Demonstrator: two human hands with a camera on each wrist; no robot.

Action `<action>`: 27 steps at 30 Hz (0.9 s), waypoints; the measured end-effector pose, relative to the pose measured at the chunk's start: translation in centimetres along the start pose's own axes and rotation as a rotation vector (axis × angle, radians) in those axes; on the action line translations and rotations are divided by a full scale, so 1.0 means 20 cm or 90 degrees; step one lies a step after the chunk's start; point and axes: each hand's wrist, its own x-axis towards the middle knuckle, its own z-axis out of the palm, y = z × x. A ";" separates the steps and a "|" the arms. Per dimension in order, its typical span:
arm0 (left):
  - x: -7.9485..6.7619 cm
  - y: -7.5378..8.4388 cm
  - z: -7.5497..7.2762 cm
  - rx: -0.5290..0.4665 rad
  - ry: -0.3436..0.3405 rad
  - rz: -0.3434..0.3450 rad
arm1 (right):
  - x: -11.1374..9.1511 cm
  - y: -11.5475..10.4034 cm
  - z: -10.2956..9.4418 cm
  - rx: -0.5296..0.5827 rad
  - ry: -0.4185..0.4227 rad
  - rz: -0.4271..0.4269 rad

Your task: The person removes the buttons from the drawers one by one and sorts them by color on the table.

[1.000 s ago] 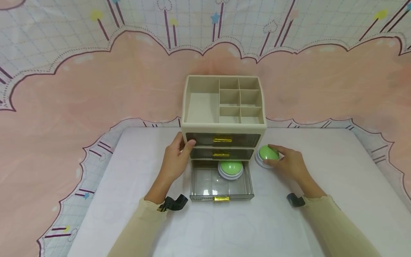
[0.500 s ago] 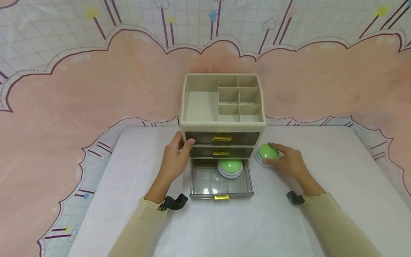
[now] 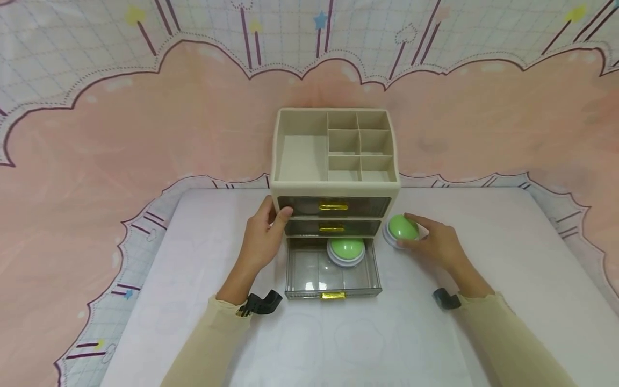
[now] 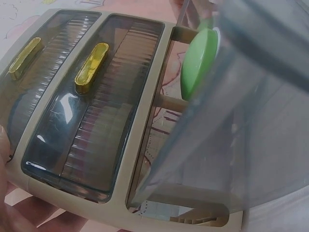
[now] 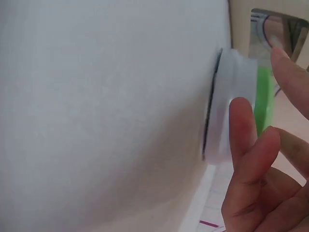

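Pink-and-white patterned cloth (image 3: 145, 134) fills the far side, and the white table (image 3: 508, 322) runs up against it, spreading wide to the right. From the head view, my left hand (image 3: 258, 236) has the beige organiser (image 3: 335, 188) by its front left edge, thumb over the front, fingers round the side. Two dark drawers are shut above; the bottom drawer (image 3: 302, 277) juts out towards the near side. A green-domed button (image 3: 346, 249) sits in its far right part, with drawer floor running on to the left and near. Over to the right, my right hand (image 3: 437, 242) pinches a matching button (image 3: 401, 228), thumb and finger parted just enough to span it, just beside the organiser's right edge; table reaches out on the hand's right.

Left wrist now: gold handles on the two shut fronts, the clear drawer wall leaning across close up, the green dome tucked behind it. Parts of my fingers show at the near edge of the frame.

Right wrist: one fingertip lies against the matching button's white base, another near its green top. Whether that base touches the table, I can't tell.
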 end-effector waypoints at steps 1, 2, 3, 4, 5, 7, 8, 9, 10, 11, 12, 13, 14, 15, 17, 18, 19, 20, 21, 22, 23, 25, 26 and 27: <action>0.00 0.00 0.00 0.001 0.000 -0.001 | -0.01 0.00 0.00 -0.003 -0.002 0.005; 0.00 0.00 0.00 0.001 -0.002 -0.002 | -0.02 -0.01 -0.01 -0.006 -0.003 0.010; 0.00 0.00 0.00 0.000 -0.003 -0.003 | -0.03 -0.01 -0.01 -0.010 -0.001 0.009; 0.00 0.00 0.00 0.000 -0.005 -0.004 | -0.04 -0.02 -0.02 -0.010 0.004 0.005; 0.00 0.00 0.00 0.000 -0.007 -0.005 | -0.05 -0.02 -0.02 -0.010 0.011 -0.002; -0.01 0.00 0.00 0.000 -0.010 -0.006 | -0.08 -0.04 -0.04 -0.008 0.024 -0.020; -0.01 0.00 0.00 -0.001 -0.010 -0.005 | -0.10 -0.05 -0.04 0.002 0.026 -0.025; -0.01 0.00 0.00 -0.002 -0.008 -0.004 | -0.11 -0.06 -0.05 0.016 0.028 -0.031; -0.01 0.00 0.00 -0.002 -0.007 -0.003 | -0.13 -0.08 -0.06 0.032 0.026 -0.034; -0.01 0.00 0.00 -0.002 -0.006 -0.002 | -0.15 -0.10 -0.06 0.046 0.023 -0.034; -0.01 0.00 0.00 -0.003 -0.004 -0.001 | -0.16 -0.12 -0.07 0.063 0.021 -0.036; -0.01 0.00 0.00 -0.003 -0.002 0.000 | -0.18 -0.14 -0.07 0.086 0.018 -0.039; -0.01 0.00 0.00 -0.003 -0.001 0.000 | -0.20 -0.17 -0.07 0.109 0.016 -0.043; -0.01 0.00 0.00 -0.003 0.000 0.001 | -0.21 -0.19 -0.07 0.126 0.017 -0.052; -0.01 0.00 0.00 -0.002 0.000 0.000 | -0.24 -0.23 -0.06 0.154 0.025 -0.078; -0.01 0.00 0.00 -0.002 0.001 0.000 | -0.26 -0.25 -0.05 0.168 0.029 -0.096; -0.01 0.00 0.00 -0.002 0.002 -0.001 | -0.27 -0.27 -0.05 0.177 0.033 -0.117; -0.01 0.00 0.00 -0.001 0.002 -0.001 | -0.28 -0.29 -0.04 0.179 0.039 -0.138; 0.00 0.00 0.00 -0.001 0.003 -0.001 | -0.29 -0.31 -0.03 0.180 0.045 -0.159; 0.00 0.00 0.00 -0.001 0.002 -0.001 | -0.30 -0.33 -0.02 0.182 0.050 -0.179; 0.00 0.00 0.00 -0.001 0.002 -0.002 | -0.30 -0.35 -0.01 0.184 0.052 -0.198; 0.00 0.00 0.00 0.000 0.000 -0.001 | -0.31 -0.38 0.02 0.183 0.056 -0.235; 0.00 0.00 0.00 0.000 0.000 -0.001 | -0.31 -0.40 0.03 0.184 0.057 -0.250; 0.00 0.00 0.00 0.000 0.000 0.000 | -0.31 -0.41 0.04 0.184 0.056 -0.263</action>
